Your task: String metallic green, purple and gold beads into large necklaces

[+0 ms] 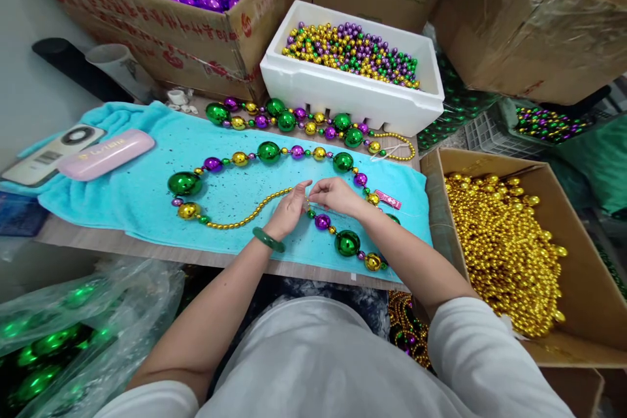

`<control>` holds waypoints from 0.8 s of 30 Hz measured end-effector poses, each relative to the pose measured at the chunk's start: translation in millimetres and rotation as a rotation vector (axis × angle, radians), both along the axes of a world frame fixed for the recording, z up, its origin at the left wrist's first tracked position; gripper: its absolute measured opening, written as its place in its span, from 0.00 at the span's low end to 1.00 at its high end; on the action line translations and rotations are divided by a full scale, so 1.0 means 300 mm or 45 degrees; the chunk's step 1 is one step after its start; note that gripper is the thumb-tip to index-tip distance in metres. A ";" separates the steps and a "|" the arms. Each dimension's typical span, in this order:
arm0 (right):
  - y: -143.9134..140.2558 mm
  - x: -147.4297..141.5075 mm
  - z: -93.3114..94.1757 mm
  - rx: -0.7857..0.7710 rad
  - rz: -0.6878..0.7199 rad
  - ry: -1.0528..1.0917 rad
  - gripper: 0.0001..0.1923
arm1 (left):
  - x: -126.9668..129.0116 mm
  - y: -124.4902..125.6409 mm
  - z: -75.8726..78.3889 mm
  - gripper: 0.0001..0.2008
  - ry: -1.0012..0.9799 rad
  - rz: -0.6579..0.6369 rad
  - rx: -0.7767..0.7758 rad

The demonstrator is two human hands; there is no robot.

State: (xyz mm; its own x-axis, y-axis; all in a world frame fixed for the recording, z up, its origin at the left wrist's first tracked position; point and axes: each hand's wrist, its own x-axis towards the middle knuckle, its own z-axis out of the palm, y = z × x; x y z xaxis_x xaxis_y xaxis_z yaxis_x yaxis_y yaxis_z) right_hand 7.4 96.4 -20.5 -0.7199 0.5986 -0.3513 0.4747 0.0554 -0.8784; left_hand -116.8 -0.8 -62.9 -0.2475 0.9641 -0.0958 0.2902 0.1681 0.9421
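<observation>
Left hand (289, 209): resting on the turquoise towel (147, 189), fingers pinched on the end of the small gold bead strand (245, 217), green bangle (268, 240) on the wrist.
Right hand (336, 194): right up against the left, fingers nipping the string where the big-bead necklace (268, 151) meets the gold strand.
Necklace: laid out in a loop on the towel, on the counter (88, 238), green, purple and gold balls alternating.
Handling: looks light and hollow, glossy and slippery; the string is limp, so the beads will likely roll and sag. Best gripped at the string between beads, not on a ball.
Second necklace (294, 119): lying behind, just in front of the white foam box (343, 88) of mixed beads.
Right side: cardboard box of gold beads (504, 248).
Left side: pink case (105, 153) on the towel.
</observation>
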 end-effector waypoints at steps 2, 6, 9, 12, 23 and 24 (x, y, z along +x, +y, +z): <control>-0.002 -0.004 -0.011 -0.052 -0.009 0.022 0.06 | 0.000 0.004 -0.003 0.43 -0.030 0.007 -0.004; -0.005 -0.008 -0.022 -0.063 -0.008 0.046 0.06 | 0.001 0.012 -0.001 0.41 -0.052 0.015 -0.027; -0.007 -0.007 -0.024 -0.049 -0.036 0.045 0.04 | 0.002 0.014 0.003 0.37 -0.057 -0.001 -0.020; -0.006 -0.004 -0.029 -0.031 -0.058 0.030 0.04 | 0.001 0.012 0.012 0.31 -0.103 0.010 -0.042; 0.014 0.018 -0.010 0.262 -0.023 -0.186 0.05 | -0.025 0.003 0.006 0.10 -0.217 0.154 -0.132; 0.019 0.023 0.003 0.364 0.010 -0.226 0.05 | -0.025 0.004 0.003 0.11 -0.210 0.176 -0.130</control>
State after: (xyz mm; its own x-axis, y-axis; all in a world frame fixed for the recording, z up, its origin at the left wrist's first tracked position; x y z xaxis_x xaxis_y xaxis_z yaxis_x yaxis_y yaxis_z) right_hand 14.4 102.1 -19.6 -0.6675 0.6858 -0.2899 0.6173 0.2921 -0.7305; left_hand -124.2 0.3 -61.9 -0.3492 0.9054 -0.2413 0.1017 0.2926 0.9508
